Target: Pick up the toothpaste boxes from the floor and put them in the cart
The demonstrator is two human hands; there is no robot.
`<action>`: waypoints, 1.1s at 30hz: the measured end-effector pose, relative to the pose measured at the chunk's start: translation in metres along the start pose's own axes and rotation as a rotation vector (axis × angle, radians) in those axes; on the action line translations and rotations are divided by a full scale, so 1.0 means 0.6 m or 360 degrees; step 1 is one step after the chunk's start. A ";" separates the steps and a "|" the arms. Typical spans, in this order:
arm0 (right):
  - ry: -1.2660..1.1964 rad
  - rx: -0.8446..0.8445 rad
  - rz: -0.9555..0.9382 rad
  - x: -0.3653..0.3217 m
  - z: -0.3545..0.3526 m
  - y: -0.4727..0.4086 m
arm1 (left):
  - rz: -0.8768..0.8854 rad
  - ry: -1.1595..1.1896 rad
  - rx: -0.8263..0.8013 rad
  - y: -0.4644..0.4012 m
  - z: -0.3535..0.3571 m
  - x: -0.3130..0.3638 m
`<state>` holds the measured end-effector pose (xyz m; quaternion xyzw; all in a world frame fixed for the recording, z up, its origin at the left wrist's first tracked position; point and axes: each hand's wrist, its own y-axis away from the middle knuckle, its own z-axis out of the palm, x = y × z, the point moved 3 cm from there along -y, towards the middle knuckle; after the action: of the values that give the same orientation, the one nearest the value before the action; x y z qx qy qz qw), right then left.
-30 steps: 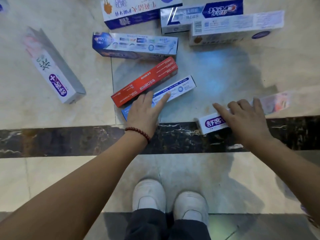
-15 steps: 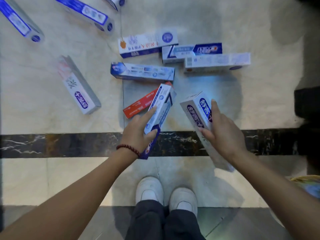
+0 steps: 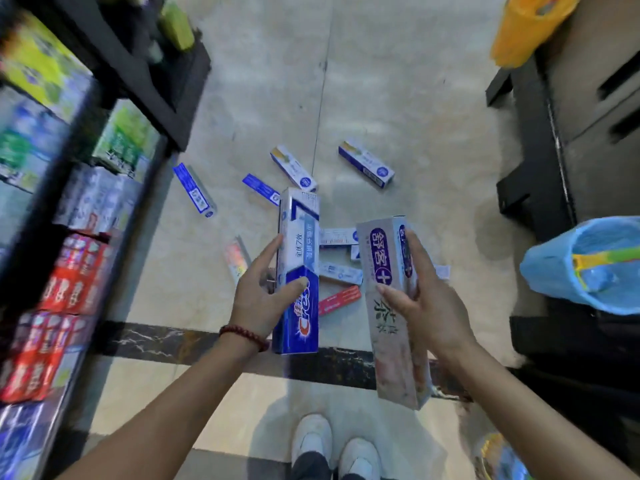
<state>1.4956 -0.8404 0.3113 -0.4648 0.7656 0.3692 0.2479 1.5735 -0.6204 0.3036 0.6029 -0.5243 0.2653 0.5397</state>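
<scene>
Two boxes held up at frame centre. At far left, blurred shelves [image 3: 69, 237] of stacked cartons. Left of centre, left hand [image 3: 258, 299] with fingers [image 3: 266, 256] and thumb clamped round an upright blue-and-white toothpaste box [image 3: 299, 271]. Behind on the floor [image 3: 398, 98], more scattered boxes [image 3: 367, 163] (one red). Right of centre, right hand [image 3: 427, 303] grasping a tilted silver-purple box [image 3: 388, 306]. At far right, a blue basket [image 3: 585, 265].

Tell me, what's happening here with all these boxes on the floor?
A person stands in a shop aisle with a toothpaste box in each hand. The left hand grips a blue and white box; the right hand grips a pale box with a purple label. Several more boxes, like a red box, lie on the floor.
</scene>
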 end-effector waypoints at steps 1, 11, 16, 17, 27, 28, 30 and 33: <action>-0.0072 0.0023 -0.0022 -0.032 -0.017 0.005 | 0.0020 0.0069 0.0027 0.004 -0.019 0.030; -0.0289 0.0175 -0.0376 -0.378 -0.200 0.077 | 0.0312 0.0446 0.0120 0.110 -0.228 0.359; -0.0480 0.0183 -0.0627 -0.578 -0.303 0.149 | 0.0584 0.0625 0.0167 0.229 -0.359 0.540; -0.0517 0.0167 -0.0678 -0.618 -0.321 0.167 | 0.0645 0.0635 0.0182 0.260 -0.384 0.572; -0.0785 -0.0240 -0.1030 -0.929 -0.382 0.367 | 0.0917 0.0710 0.0715 0.569 -0.550 0.707; -0.0805 -0.0318 -0.1085 -0.953 -0.374 0.393 | 0.0920 0.0733 0.0810 0.605 -0.562 0.701; -0.0836 -0.0394 -0.1153 -0.979 -0.364 0.422 | 0.0903 0.0756 0.0891 0.648 -0.571 0.693; -0.0774 -0.0549 -0.1330 -1.014 -0.320 0.489 | 0.0847 0.0726 0.1115 0.746 -0.591 0.661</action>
<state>1.4969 -0.5849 0.9657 -0.6660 0.3626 0.4571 0.4648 1.3726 -0.3687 0.9197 0.5198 -0.4079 0.6793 0.3193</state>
